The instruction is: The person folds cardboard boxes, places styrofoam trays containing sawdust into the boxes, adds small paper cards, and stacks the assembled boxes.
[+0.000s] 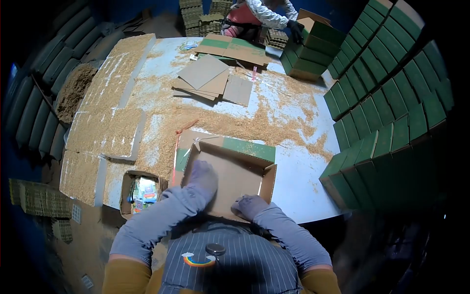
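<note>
An open cardboard box [235, 176] with green printing on its far flap stands on the table right in front of me. My left hand [201, 177], in a pale glove, is closed at the box's left wall, its fingertips partly hidden. At the near right corner my right hand [248, 207], gloved too, curls its fingers round the near wall. The bare brown bottom of the box shows between the hands. Left of the box stands a small carton [128, 193] holding colourful printed packets [144, 191].
Grain-covered white slabs [105, 132] line the table's left side. Flat cardboard sheets [208, 76] lie farther back, and loose grain [245, 125] is scattered on the tabletop. Green boxes [391, 108] are stacked high at right. Across the table, a person's dark-gloved hand [295, 30] touches stacked boxes [311, 51].
</note>
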Available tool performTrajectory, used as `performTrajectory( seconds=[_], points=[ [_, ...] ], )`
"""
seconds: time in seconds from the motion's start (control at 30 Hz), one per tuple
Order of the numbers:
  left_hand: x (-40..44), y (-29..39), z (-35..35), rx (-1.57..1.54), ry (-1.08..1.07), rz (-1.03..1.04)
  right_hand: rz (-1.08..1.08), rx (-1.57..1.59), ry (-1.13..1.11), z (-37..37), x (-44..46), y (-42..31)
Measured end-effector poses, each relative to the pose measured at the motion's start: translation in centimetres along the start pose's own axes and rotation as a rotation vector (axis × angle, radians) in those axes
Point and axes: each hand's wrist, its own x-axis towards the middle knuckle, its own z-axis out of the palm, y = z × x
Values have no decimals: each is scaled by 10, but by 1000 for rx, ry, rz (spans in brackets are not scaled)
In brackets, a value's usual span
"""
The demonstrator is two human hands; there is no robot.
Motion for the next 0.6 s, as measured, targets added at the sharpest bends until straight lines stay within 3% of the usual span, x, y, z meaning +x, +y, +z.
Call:
performTrajectory(
  seconds=[0.07,0.17,0.2,0.27,0.33,0.4,0.43,0.47,0.5,0.53,0.6],
  points=[
    [26,1,21,42,-99,15,30,28,-58,-5,0,6],
    [38,-6,31,103,-246,141,53,185,506,-29,-30,3],
    [33,-14,30,83,-217,194,64,188,510,-29,-44,8],
    [4,-37,-2,-176,-6,365,412,592,893,-27,-71,26],
    [-34,-65,-28,-741,529,271,689,990,975,17,-81,68],
    [-38,-100,17,-1686,368,-203,506,1924,792,36,-75,81],
    [-24,-118,93,-1912,190,-107,464,2002,625,47,-61,83],
    [-29,-117,96,-1984,-299,-214,413,2063,454,59,-44,90],
    [-28,-109,100,-1769,-402,-240,341,2155,392,75,-29,92],
    [-25,-93,106,-1545,-501,-264,538,2135,444,35,-31,63],
    [-13,-47,119,-1423,-363,-231,561,1873,563,87,25,72]
  ],
)
